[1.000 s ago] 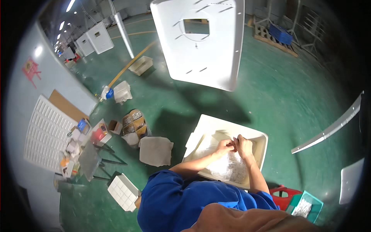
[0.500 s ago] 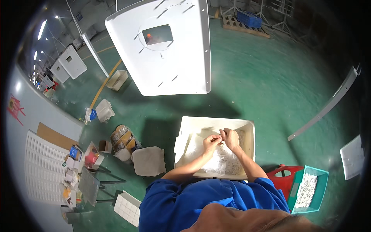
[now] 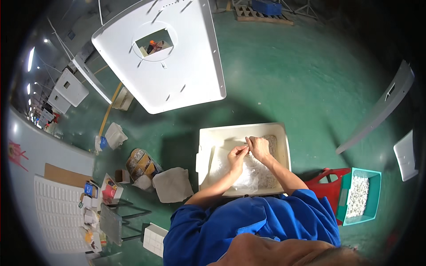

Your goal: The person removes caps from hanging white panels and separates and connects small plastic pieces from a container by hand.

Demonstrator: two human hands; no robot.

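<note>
Both hands are over the cream plastic tub (image 3: 208, 146) on the green floor (image 3: 288, 80). The left hand (image 3: 236, 158) and right hand (image 3: 258, 148) are fingertip to fingertip, pinching the clear plastic bag (image 3: 248, 175) lying inside the tub over small pale parts. Big white panel (image 3: 177, 66) just beyond. Teal crate (image 3: 375, 195) of parts off to the right.

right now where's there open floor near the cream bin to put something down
Widest bare green floor lies beyond the cream bin, between the large white panel and the long grey panel. Both hands, left hand and right hand, work in the bin. It is crowded left, around the grey cloth and open box; the teal crate borders the right.
</note>
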